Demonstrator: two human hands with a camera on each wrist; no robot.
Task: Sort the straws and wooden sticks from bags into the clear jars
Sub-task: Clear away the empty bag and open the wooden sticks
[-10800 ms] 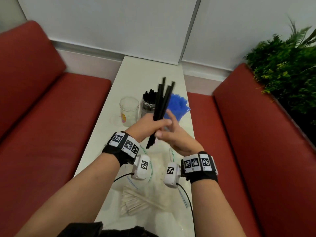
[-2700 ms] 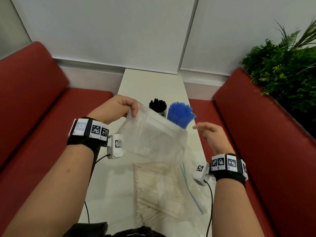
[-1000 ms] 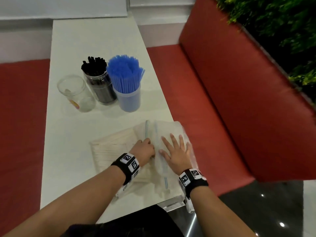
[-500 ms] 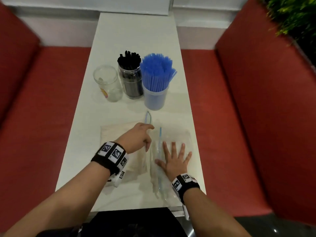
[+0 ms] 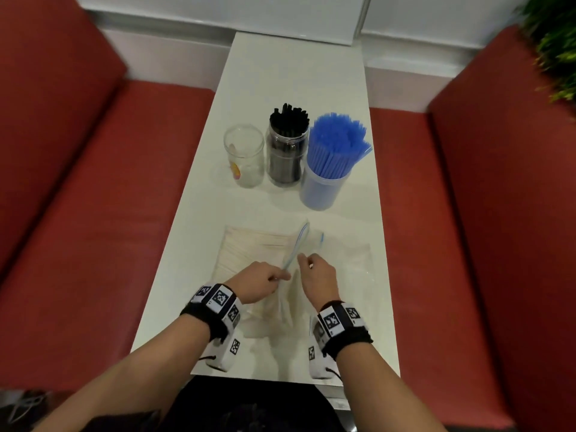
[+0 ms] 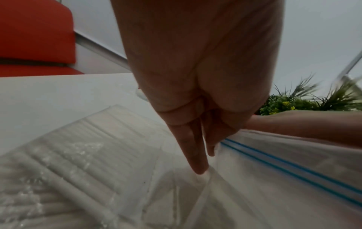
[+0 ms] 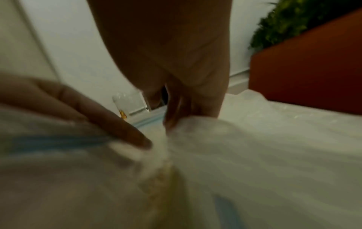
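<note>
1. Left hand [image 5: 260, 283], fingers curled, pinching one lip of the blue-striped zip opening [image 5: 296, 247] of the clear plastic bag of pale wooden sticks [image 5: 249, 254]; in the left wrist view, fingers [image 6: 192, 148] pointing down onto the plastic beside the double blue zip line [image 6: 290, 167].
2. Right hand [image 5: 318, 280], fingers curled, pinching the opposite lip of the same opening; right wrist view blurred, fingertips [image 7: 172, 117] bunched on gathered plastic.
3. Bag of sticks lying flat on the near half of the narrow white table [image 5: 296, 73], sticks packed side by side under the film.
4. Empty clear plastic bags [image 5: 349, 275] lying flat just right of the stick bag, partly beneath the right hand.
5. Three containers in a row farther along the table, well apart from the bags: empty clear glass jar with a small yellow label [image 5: 244, 160] at left; clear jar of black straws [image 5: 288, 151] in the middle, touching or nearly touching its neighbours; clear jar of blue straws [image 5: 333, 163] at right, straws fanning outward.
6. Red upholstered benches [image 5: 93, 198] on both sides of the table; green plant [image 5: 554, 48] at upper right.
</note>
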